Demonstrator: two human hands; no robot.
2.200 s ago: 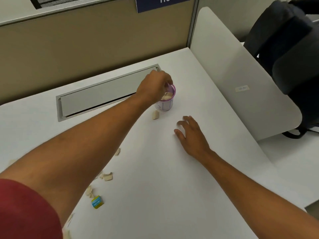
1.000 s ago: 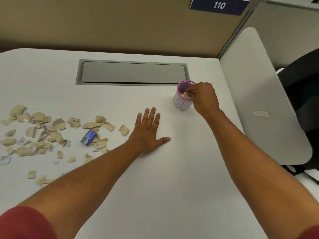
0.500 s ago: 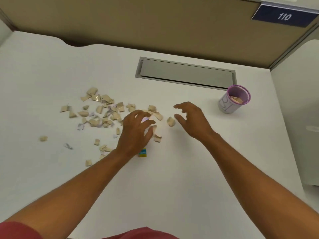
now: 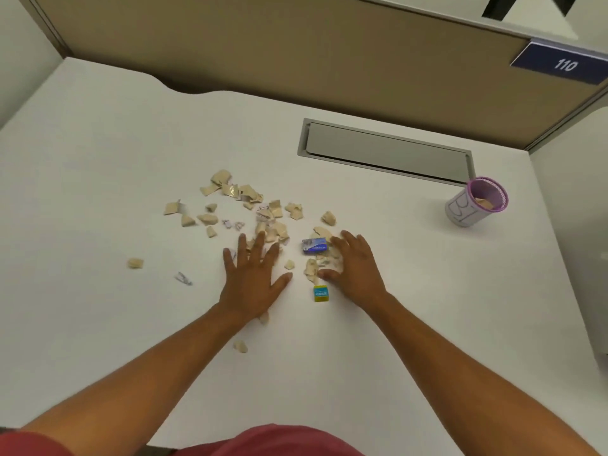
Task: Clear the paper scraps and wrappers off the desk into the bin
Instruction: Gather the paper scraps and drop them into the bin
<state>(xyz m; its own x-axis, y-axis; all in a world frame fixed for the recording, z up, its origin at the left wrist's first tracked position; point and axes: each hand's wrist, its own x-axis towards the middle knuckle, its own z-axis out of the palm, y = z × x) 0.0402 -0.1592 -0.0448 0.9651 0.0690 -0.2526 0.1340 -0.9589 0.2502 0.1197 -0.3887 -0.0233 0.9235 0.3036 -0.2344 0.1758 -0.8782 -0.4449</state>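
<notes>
Several tan paper scraps (image 4: pixel 240 205) lie strewn over the middle of the white desk (image 4: pixel 394 340). A blue wrapper (image 4: pixel 315 245) and a yellow-and-blue wrapper (image 4: pixel 320 293) lie between my hands. My left hand (image 4: pixel 253 278) rests flat, fingers spread, on the near edge of the scraps. My right hand (image 4: pixel 355 268) lies palm down over a small clump of scraps, fingers curled around them. The bin, a small purple-rimmed cup (image 4: pixel 475 207), stands at the right with scraps inside.
A grey cable hatch (image 4: pixel 385 153) is set into the desk behind the scraps. A tan partition wall with a blue "110" sign (image 4: pixel 559 64) runs along the back. Stray scraps lie at the left (image 4: pixel 135 263) and near my left forearm (image 4: pixel 240 346).
My right hand left the cup and came down onto scraps beside the blue wrapper. My left hand has flattened onto the pile. The view has shifted left, toward the scraps.
</notes>
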